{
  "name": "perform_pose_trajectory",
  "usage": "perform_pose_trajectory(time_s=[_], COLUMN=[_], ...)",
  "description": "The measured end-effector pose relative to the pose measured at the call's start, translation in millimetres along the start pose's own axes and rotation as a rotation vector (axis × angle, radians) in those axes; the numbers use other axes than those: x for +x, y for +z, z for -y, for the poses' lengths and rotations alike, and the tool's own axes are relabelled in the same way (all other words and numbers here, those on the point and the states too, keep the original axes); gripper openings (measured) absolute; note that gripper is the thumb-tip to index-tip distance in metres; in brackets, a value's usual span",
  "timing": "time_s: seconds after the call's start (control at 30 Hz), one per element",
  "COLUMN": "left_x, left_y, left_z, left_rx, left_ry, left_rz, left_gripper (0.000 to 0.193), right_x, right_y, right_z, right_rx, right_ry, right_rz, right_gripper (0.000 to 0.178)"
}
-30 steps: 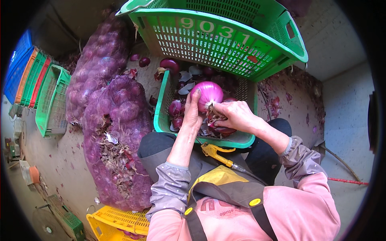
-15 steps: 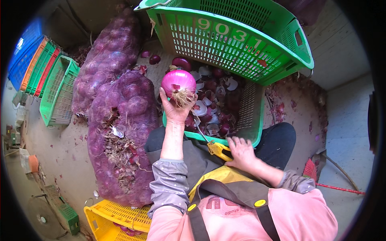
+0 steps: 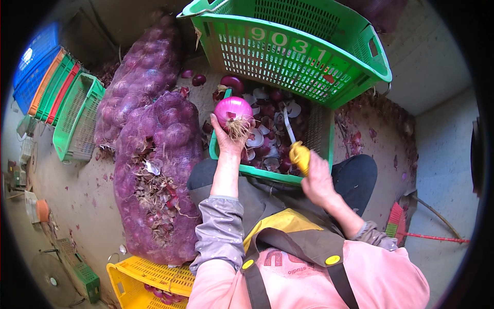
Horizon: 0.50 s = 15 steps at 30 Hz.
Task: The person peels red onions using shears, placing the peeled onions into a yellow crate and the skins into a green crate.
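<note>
My left hand [image 3: 228,139] holds up a red onion [image 3: 232,107], its pale dry root tuft [image 3: 237,127] turned toward me. Fingers wrap it from below, partly hidden behind it. My right hand [image 3: 318,181] grips a tool by its yellow handle [image 3: 299,156]. A long, narrow metal blade [image 3: 289,125] points up and away from that hand, apart from the onion; whether it is a knife or snips I cannot tell. Under both hands is a green crate [image 3: 278,177] between my knees, with onion skins and small onions [image 3: 270,149] inside.
Beyond stands a larger green slatted crate [image 3: 293,62]. Two purple mesh sacks of onions [image 3: 159,134] lean at the left, near stacked coloured crates [image 3: 51,82]. A yellow crate [image 3: 149,278] sits at lower left. A red broom [image 3: 396,221] lies at right; skins litter the floor.
My right hand has lifted the yellow-handled tool from the crate's near edge and swung its blade up and right over the crate. The onion stays nearly in place in my left hand.
</note>
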State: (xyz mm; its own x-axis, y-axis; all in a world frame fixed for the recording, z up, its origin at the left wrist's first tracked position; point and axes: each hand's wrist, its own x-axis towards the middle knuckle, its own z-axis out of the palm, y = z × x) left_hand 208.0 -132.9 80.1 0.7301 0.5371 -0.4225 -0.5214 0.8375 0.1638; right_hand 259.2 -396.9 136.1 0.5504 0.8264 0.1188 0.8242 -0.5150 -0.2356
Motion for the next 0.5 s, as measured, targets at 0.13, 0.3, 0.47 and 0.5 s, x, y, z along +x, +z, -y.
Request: perform_pose_trajectory(time_s=[0.13, 0.3, 0.47, 0.5], left_x=[4, 7, 7, 6], left_y=[-9, -15, -13, -13], left_z=[1, 13, 10, 12], left_rx=[-0.007, 0.093, 0.082, 0.06], left_ry=[0.002, 0.001, 0.064, 0.072], left_rz=[0.004, 0.007, -0.085, -0.095], left_gripper=[0.085, 0.087, 0.082, 0.084], right_x=[21, 15, 29, 30], right_y=[-30, -32, -43, -37], right_z=[19, 42, 37, 38], right_rx=[0.149, 0.689, 0.722, 0.718], right_ry=[0.078, 0.042, 0.134, 0.109], right_rz=[-0.108, 0.324, 0.332, 0.321], right_gripper=[0.056, 0.036, 0.033, 0.034])
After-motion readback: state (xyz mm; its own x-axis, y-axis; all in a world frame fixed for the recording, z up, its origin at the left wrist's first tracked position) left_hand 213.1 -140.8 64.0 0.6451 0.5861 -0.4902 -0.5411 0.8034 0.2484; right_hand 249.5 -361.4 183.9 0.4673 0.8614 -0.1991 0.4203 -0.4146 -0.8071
